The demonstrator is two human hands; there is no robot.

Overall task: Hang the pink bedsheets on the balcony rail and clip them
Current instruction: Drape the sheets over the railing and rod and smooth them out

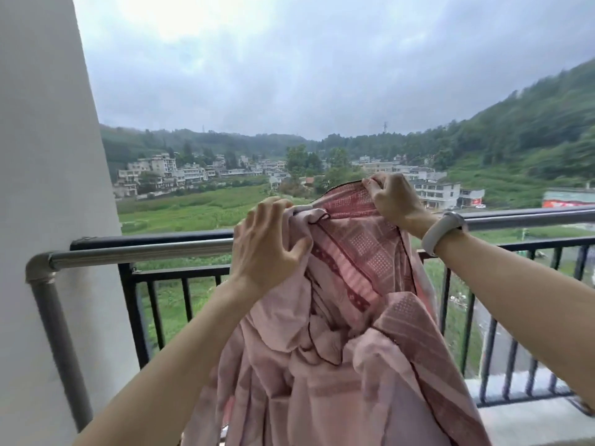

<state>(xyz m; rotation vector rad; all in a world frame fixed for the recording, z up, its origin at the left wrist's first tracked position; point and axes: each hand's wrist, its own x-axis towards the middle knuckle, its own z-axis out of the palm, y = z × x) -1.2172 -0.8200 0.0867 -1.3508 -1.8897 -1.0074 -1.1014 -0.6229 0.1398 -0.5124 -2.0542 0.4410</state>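
A pink patterned bedsheet hangs bunched in front of me, its top lifted above the steel balcony rail. My left hand clutches a gathered fold of the sheet at rail height. Higher and to the right, my right hand pinches the sheet's dark-piped top edge, with a white band on its wrist. The sheet covers the middle stretch of the rail. No clips are in view.
A black metal railing with vertical bars runs behind the steel rail. A white wall stands at the left, with a grey pipe elbow joining the rail. Beyond lie fields, houses and green hills.
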